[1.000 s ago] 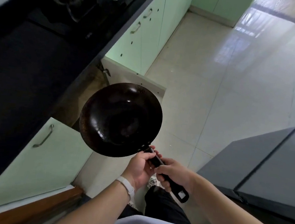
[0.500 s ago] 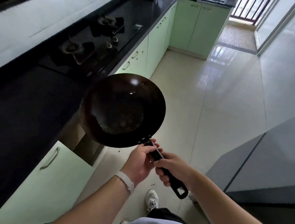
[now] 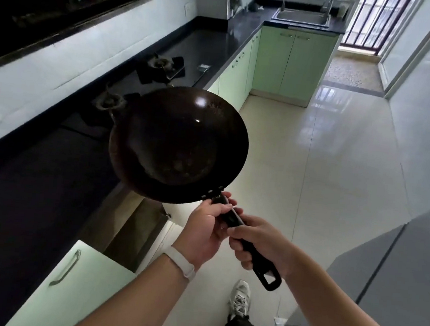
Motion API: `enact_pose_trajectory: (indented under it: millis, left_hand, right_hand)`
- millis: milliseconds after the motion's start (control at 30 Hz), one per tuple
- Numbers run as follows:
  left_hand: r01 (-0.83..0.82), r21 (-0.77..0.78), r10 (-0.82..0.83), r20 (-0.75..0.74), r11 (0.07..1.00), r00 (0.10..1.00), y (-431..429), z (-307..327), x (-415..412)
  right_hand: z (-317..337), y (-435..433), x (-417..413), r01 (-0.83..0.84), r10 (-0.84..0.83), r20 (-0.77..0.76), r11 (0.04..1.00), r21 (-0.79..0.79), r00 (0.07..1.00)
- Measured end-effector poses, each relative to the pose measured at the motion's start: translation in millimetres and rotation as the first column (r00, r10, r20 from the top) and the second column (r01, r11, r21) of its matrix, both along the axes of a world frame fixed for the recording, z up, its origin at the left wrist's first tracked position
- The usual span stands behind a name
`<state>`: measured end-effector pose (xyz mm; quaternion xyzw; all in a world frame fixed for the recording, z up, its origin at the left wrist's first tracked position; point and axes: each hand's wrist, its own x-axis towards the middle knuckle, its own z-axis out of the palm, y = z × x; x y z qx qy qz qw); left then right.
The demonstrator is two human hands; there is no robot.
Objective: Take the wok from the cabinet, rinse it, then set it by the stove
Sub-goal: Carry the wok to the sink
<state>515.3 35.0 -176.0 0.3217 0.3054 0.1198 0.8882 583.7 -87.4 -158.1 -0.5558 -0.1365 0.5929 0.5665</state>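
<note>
The left hand [image 3: 206, 231] curls around the wok's black handle [image 3: 230, 217] just behind the bowl, thumb over the top. The right hand [image 3: 260, 244] grips the same handle farther back, fingers wrapped under it, so only the looped end pokes out past the fist. A white wristband [image 3: 182, 262] sits on the left wrist.

The wok [image 3: 179, 144] is held in the air in front of the person, bowl tilted slightly to the right, its dark inside catching a bright glint near the far rim. It hangs over the edge of the black counter [image 3: 23, 198] on the left, apart from it.

Below the wok, a pale green cabinet door [image 3: 73, 280] stands open. Farther along the counter lies the stove [image 3: 162, 64] with two burners, and beside it a small flat object [image 3: 203, 67], too blurred to name, perhaps a lighter or a card. A sink [image 3: 302, 17] is set in the far counter. A dark range hood [image 3: 53, 5] hangs at upper left. The floor [image 3: 312, 171] is glossy pale tile, with one white shoe [image 3: 241, 295] near the bottom.
</note>
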Motion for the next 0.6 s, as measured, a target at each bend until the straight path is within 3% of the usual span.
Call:
enact_pose_trajectory:
  millis: [333,600]
  left_hand:
    - [-0.062,0.162,0.058,0.025,0.985,0.998,52.6,42.1,130.8]
    - [-0.014,0.184,-0.002,0.087,0.983,0.996,60.5,60.9,214.9]
  right_hand:
    - [25.2,55.8,145.9,-0.114,0.105,0.082,0.987,0.117,0.991]
    - [49.6,58.2,222.1,-0.055,0.043,0.098,0.99,0.131,0.994]
